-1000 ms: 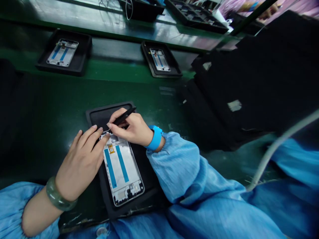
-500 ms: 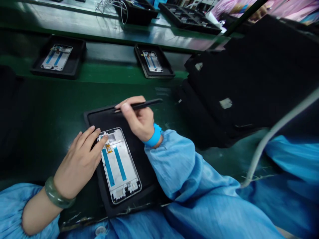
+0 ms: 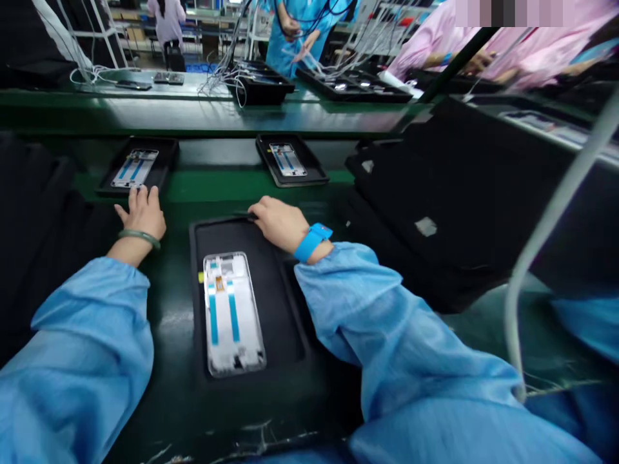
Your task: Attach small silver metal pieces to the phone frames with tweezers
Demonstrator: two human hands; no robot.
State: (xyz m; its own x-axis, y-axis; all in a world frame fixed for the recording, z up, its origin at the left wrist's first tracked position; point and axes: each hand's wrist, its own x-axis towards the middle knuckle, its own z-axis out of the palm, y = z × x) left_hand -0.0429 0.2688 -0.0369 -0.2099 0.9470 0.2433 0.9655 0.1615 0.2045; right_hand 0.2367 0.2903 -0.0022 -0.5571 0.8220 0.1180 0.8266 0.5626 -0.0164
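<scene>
The green bench [image 3: 174, 348] spans the view, with bare surface showing in a band beyond the near tray, in a strip along its left side and in front of it, as far as the scuffed front edge. A black stack [image 3: 474, 225] closes off the right beyond the right forearm, and a dark pile [image 3: 24, 245] bounds the left.

The near tray [image 3: 273, 322] lies in the middle, its raised rim visible along the far and left sides; the right sleeve passes close to its right side. Toward the back sit the far-left tray [image 3: 167, 164] and the far-right tray [image 3: 316, 174], well apart, each bearing a similar frame.

The phone frame [image 3: 222, 322] lies flat in the left part of the near tray, with bare tray to its right. It is nearer than both hands: below and left of the right hand [image 3: 280, 222], right of the left hand [image 3: 145, 216], and apart from both.

The right hand bends at the tray's far rim; its fingertips are hidden, so what it grasps cannot be told. The left hand is released, fingers spread at the far-left tray's front rim; contact is unclear.

A small yellow tab [image 3: 201, 277] projects from the frame's left side.
</scene>
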